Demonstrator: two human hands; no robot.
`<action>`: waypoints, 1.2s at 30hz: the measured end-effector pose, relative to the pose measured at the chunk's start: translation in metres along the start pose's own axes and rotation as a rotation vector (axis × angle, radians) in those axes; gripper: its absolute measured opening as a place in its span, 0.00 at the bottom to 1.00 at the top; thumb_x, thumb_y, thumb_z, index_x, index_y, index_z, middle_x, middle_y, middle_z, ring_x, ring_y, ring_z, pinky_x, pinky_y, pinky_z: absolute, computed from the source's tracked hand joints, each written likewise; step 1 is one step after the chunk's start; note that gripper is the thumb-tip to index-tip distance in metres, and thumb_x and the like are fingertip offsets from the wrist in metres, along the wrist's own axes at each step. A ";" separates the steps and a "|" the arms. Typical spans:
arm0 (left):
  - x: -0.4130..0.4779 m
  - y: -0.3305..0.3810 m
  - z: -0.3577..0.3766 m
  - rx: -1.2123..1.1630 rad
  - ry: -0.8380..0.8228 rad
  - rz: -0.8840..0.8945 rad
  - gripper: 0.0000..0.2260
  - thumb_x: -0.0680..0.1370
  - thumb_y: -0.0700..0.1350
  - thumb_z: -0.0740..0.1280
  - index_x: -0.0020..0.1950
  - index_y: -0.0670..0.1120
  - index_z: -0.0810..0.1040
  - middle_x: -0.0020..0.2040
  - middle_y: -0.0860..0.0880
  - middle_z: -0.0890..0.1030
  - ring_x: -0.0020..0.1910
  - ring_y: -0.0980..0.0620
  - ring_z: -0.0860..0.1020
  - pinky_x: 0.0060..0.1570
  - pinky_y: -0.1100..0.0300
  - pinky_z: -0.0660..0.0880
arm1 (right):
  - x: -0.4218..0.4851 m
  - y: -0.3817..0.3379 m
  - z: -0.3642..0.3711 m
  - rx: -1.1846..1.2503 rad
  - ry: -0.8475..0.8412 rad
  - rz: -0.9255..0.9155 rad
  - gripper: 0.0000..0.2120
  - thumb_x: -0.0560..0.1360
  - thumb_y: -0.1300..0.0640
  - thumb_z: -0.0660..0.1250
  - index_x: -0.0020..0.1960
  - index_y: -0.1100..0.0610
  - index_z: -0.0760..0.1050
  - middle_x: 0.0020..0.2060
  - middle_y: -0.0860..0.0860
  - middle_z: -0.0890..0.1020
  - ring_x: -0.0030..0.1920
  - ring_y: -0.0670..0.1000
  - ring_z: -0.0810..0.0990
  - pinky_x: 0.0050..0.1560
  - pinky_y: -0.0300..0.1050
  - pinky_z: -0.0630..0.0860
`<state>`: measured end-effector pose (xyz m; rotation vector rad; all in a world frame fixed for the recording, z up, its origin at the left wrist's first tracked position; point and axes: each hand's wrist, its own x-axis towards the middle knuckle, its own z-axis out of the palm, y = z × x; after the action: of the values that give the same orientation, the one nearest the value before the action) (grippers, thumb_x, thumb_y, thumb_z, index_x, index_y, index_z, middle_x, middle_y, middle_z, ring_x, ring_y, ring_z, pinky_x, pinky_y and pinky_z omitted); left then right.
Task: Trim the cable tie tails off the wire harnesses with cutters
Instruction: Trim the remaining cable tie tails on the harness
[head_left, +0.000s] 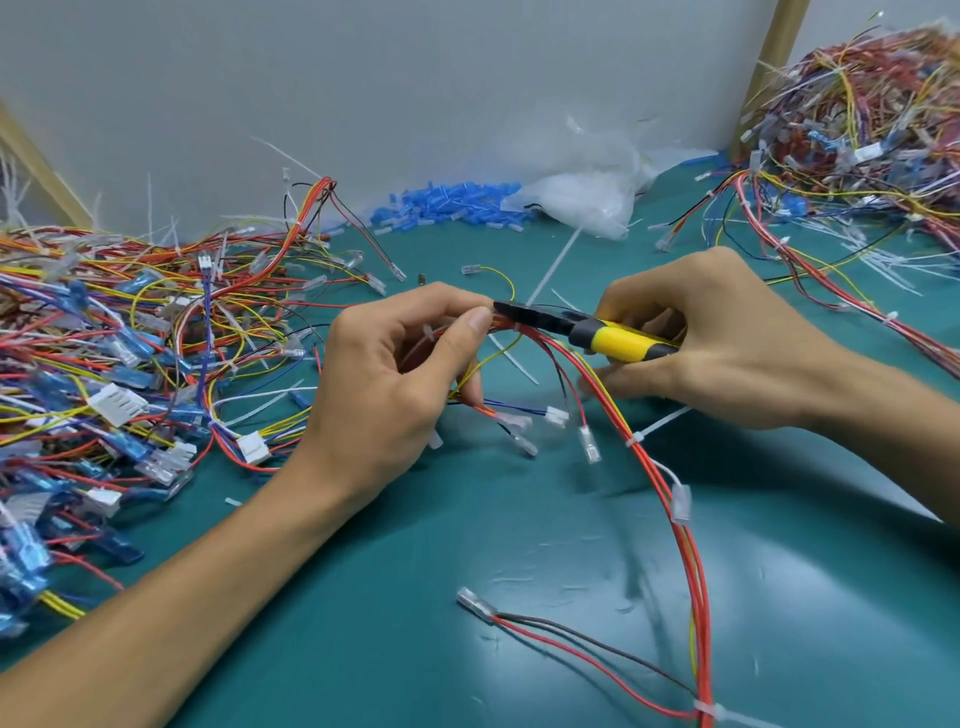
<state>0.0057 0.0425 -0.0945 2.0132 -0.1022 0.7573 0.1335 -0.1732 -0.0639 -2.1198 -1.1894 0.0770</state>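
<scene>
Done so far: we see loose white offcuts lying on the teal mat, so we judge that some ties are already trimmed.
Left to do: on the wire harness we are working on, one cable tie tail sticks out to the right, and a lower tie near the bottom edge also has its tail. The left heap and right heap both bristle with white tails, so we reckon much remains.
Left hand: we pinch the bundled end of the harness between thumb and curled fingers, lifted off the mat.
Right hand: our fingers wrap the yellow handles of the cutters.
Cutters, heading: the long axis runs nearly level across the view. The black nose points left at the left thumb and lies against the bundle, and the handles trail right.
Jaws: we cannot tell whether they are biting a tie.
Harness, lie: from the pinch it arcs right, then down towards us.
</scene>
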 end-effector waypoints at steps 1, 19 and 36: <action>0.000 0.000 0.001 0.002 0.007 0.000 0.07 0.84 0.40 0.67 0.50 0.44 0.85 0.27 0.47 0.78 0.23 0.55 0.68 0.26 0.65 0.66 | 0.000 0.000 0.001 0.030 -0.004 0.017 0.14 0.65 0.45 0.77 0.39 0.56 0.81 0.29 0.52 0.77 0.28 0.47 0.67 0.30 0.44 0.68; -0.002 0.007 0.006 0.295 0.208 0.199 0.07 0.81 0.46 0.74 0.46 0.43 0.86 0.27 0.46 0.78 0.27 0.43 0.76 0.30 0.51 0.71 | 0.000 -0.002 0.004 0.595 -0.333 0.186 0.26 0.62 0.51 0.78 0.45 0.73 0.78 0.32 0.73 0.73 0.24 0.60 0.69 0.24 0.42 0.66; -0.006 0.006 0.006 0.305 0.233 0.195 0.07 0.79 0.46 0.76 0.43 0.44 0.86 0.29 0.49 0.80 0.27 0.42 0.76 0.28 0.51 0.71 | -0.004 -0.003 0.001 0.000 -0.077 -0.091 0.13 0.71 0.50 0.72 0.41 0.60 0.77 0.29 0.55 0.70 0.30 0.48 0.61 0.30 0.42 0.59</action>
<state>0.0019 0.0329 -0.0952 2.2040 -0.0494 1.1858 0.1284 -0.1747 -0.0641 -2.0764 -1.3290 0.1187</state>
